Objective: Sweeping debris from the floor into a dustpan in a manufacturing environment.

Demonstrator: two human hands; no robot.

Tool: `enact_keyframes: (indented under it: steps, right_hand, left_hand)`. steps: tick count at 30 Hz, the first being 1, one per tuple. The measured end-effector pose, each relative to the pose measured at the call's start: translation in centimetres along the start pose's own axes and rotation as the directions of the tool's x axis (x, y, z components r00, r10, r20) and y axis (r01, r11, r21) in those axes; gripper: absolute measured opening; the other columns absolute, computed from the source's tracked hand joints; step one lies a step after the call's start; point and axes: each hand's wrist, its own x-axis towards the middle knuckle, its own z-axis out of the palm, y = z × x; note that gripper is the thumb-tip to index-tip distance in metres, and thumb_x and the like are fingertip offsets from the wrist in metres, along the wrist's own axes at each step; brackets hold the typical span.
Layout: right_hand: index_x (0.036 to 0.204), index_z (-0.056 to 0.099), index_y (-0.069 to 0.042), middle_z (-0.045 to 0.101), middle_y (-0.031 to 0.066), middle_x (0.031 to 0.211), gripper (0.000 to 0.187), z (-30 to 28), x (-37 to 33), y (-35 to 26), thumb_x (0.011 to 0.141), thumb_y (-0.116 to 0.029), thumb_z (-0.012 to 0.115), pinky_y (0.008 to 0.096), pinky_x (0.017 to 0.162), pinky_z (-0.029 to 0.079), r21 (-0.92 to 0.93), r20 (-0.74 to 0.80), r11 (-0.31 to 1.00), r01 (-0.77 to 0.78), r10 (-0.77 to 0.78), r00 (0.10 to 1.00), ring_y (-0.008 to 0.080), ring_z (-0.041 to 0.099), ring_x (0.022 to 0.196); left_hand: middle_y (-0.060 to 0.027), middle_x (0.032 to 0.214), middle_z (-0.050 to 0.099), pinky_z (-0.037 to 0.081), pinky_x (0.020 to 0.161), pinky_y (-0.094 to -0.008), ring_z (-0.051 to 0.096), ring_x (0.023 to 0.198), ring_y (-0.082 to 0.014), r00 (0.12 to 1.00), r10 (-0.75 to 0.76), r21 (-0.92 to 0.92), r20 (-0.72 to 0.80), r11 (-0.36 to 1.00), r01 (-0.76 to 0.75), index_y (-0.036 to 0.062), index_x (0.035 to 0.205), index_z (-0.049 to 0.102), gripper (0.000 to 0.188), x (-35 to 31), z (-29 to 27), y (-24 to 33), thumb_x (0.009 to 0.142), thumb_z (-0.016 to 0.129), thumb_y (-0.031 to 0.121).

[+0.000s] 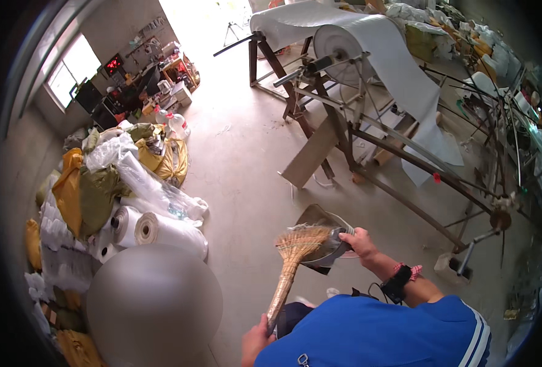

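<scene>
My left hand (258, 340) is wrapped round the lower end of a short straw broom (283, 287), whose handle slants up and away from me. The broom's fanned bristles (301, 240) lie over a dark, scoop-like dustpan (317, 215). At the pan's right side, my right hand (361, 242) is closed on its dark grip. Bristles and fingers hide part of the pan, and what lies inside it cannot be made out. Pale curved rims show just beside the pan, partly covered.
A metal frame (399, 144) bearing a big white roll (338, 52) stands ahead right, with a crank (466, 260) near me. Left are wrapped rolls (173, 235) and piled sacks (96, 196). A blurred grey round shape (154, 306) covers the lower left. Clutter lines the right.
</scene>
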Motion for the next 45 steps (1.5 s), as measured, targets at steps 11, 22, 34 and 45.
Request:
enact_keyframes:
  steps: [11, 22, 34, 45]
  right_hand:
    - [0.08, 0.053, 0.0, 0.056, 0.0041, 0.073, 0.02, 26.1, 31.8, -16.1, 0.077, -0.016, 0.063, 0.0243, 0.061, 0.044, 0.126, 0.009, 0.991, -0.041, 0.041, 0.999, 0.01, 0.054, 0.066]
    - [0.081, 0.052, -0.001, 0.054, 0.002, 0.073, 0.02, 44.5, 63.8, -30.7, 0.078, -0.017, 0.063, 0.0248, 0.058, 0.046, 0.278, -0.051, 0.96, 0.041, -0.028, 0.998, 0.011, 0.053, 0.062]
    - [0.088, 0.055, 0.003, 0.057, 0.0048, 0.077, 0.026, 74.6, 107.2, -49.8, 0.076, -0.017, 0.066, 0.0261, 0.061, 0.044, 0.082, 0.102, 0.997, 0.009, -0.017, 0.995, 0.0109, 0.053, 0.067]
    - [0.081, 0.054, 0.001, 0.057, 0.0054, 0.073, 0.021, 97.6, 138.6, -69.7, 0.077, -0.015, 0.065, 0.0256, 0.06, 0.044, 0.309, -0.065, 0.951, 0.018, 0.002, 0.998, 0.0126, 0.054, 0.063]
  left_hand:
    - [-0.0244, 0.087, 0.058, 0.043, 0.07, -0.0444, 0.058, 0.083, -0.0378, 0.991, -0.13, -0.402, -0.013, 0.909, 0.114, 0.0104, 0.124, 0.044, 0.049, 34.3, -30.9, -8.9, 0.081, 0.053, 0.031]
    - [-0.0184, 0.081, 0.059, 0.048, 0.064, -0.0451, 0.06, 0.07, -0.036, 0.986, 0.158, 0.154, -0.049, 0.977, -0.149, 0.0167, 0.126, 0.039, 0.059, 71.9, -56.9, -14.1, 0.07, 0.058, 0.023]
    - [-0.0258, 0.084, 0.059, 0.044, 0.07, -0.046, 0.058, 0.083, -0.0397, 0.987, -0.139, -0.235, -0.076, 0.965, 0.118, 0.0077, 0.116, 0.048, 0.045, 104.5, -81.3, -20.2, 0.077, 0.055, 0.029]
    - [-0.024, 0.078, 0.059, 0.045, 0.064, -0.0477, 0.057, 0.073, -0.041, 0.987, 0.071, -0.101, -0.144, 0.991, -0.086, 0.0072, 0.115, 0.046, 0.044, 142.6, -116.1, -24.1, 0.076, 0.054, 0.025]
